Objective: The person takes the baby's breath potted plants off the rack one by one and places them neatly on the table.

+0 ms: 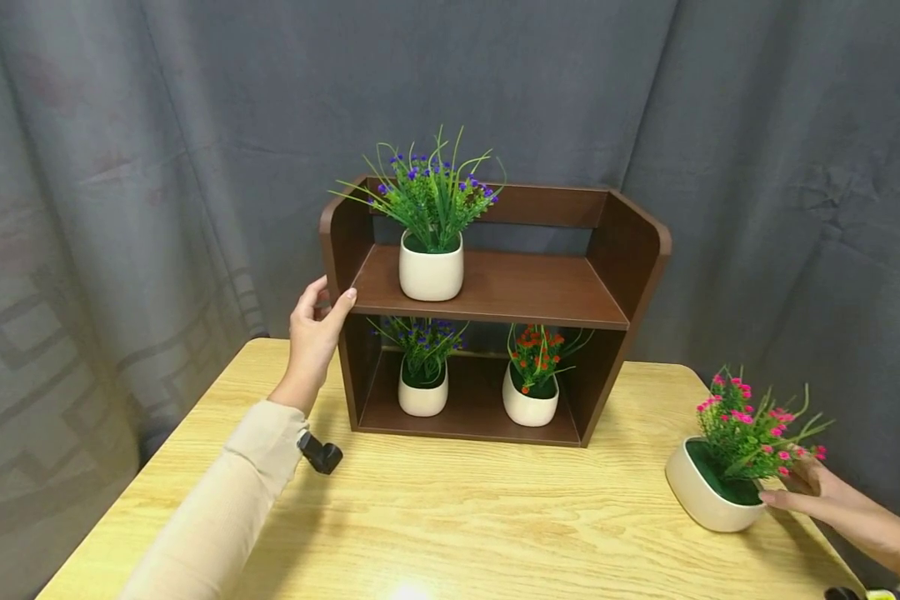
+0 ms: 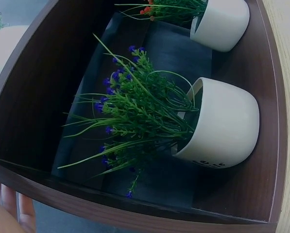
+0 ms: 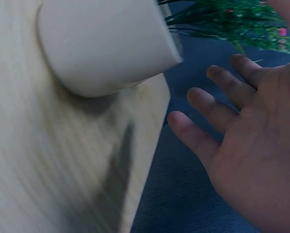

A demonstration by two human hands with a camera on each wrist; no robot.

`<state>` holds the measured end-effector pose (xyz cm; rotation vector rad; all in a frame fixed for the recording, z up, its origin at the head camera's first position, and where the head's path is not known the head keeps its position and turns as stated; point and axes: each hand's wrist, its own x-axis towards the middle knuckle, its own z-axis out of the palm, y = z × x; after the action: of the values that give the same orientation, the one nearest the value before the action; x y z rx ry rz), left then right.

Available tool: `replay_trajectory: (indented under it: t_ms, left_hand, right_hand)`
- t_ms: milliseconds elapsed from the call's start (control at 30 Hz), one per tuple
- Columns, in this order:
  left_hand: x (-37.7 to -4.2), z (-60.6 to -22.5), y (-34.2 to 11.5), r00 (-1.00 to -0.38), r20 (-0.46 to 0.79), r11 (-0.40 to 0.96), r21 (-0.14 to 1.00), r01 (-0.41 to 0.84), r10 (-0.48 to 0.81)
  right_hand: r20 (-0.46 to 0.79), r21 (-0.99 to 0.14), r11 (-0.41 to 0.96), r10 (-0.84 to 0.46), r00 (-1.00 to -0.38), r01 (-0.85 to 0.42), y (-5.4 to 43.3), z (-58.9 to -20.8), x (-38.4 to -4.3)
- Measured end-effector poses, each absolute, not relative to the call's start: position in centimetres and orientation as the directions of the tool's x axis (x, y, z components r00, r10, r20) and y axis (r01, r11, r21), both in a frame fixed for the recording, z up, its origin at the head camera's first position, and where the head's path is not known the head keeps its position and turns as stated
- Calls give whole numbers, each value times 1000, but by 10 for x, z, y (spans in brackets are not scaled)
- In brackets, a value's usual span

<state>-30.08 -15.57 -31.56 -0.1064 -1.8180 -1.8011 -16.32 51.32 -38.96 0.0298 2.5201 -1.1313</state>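
A dark brown two-tier wooden shelf stands on the table. My left hand grips its left side panel, thumb on the front edge and fingers round the outside; in the left wrist view those fingers show past the panel. On the right, a white pot with pink flowers sits on the table. My right hand is beside its right side, thumb near the rim. In the right wrist view its fingers are spread and extended, apart from the pot.
A purple-flowered pot stands on the upper tier. Below it are another purple-flowered pot and an orange-flowered pot. The table has its right edge under my right hand. A grey curtain hangs behind.
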Motion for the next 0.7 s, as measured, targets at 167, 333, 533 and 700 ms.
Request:
replay_trajectory:
  t_ms: [167, 333, 533, 700]
  left_hand:
    - [-300, -315, -155, -837, 441, 82, 894, 440, -325]
    - [-301, -315, -155, -840, 431, 81, 899, 430, -328]
    - [-301, -315, -156, -838, 437, 84, 896, 435, -328]
    - [-301, -314, -156, -836, 442, 82, 894, 441, -326]
  right_hand:
    - [-268, -746, 654, -128, -955, 121, 514, -382, -160]
    - [-189, -755, 653, -126, -974, 62, 512, -375, -160]
    - [-25, -725, 685, -125, -992, -68, 509, -373, -156]
    - [39, -731, 673, -122, -992, -112, 507, -368, -156]
